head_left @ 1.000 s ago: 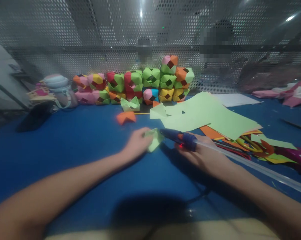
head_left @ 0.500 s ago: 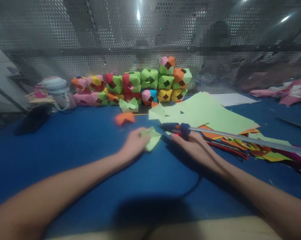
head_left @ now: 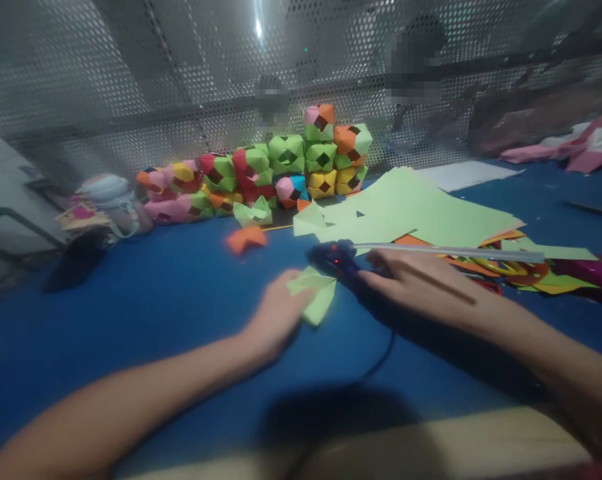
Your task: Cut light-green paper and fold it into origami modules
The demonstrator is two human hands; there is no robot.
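Between the fingers of my left hand (head_left: 275, 310) is a light green folded paper piece (head_left: 319, 300), pinched by its left side. My right hand (head_left: 421, 283) is closed round the handle of a dark blue hot glue gun (head_left: 333, 259) with a small red light. A long clear glue stick (head_left: 461, 251) juts out of the gun's back, over my right hand. The gun's nozzle points left, just above the paper piece; whether they touch I cannot tell. Beyond my left hand lie an orange folded piece (head_left: 247, 240) and another green folded piece (head_left: 253, 213).
Several coloured paper balls (head_left: 287, 155) are stacked along the perforated metal panel (head_left: 181, 60). Green paper sheets (head_left: 415, 210) and scissors with yellow handles (head_left: 505, 267) lie right. At left stand a lidded jug (head_left: 113, 200) and a dark object (head_left: 75, 260). A cord (head_left: 383, 360) runs across the blue table.
The glue gun has swung, its nozzle shifting slightly left to above the green paper piece. My left hand and the paper have come a little nearer. The whole view has tilted.
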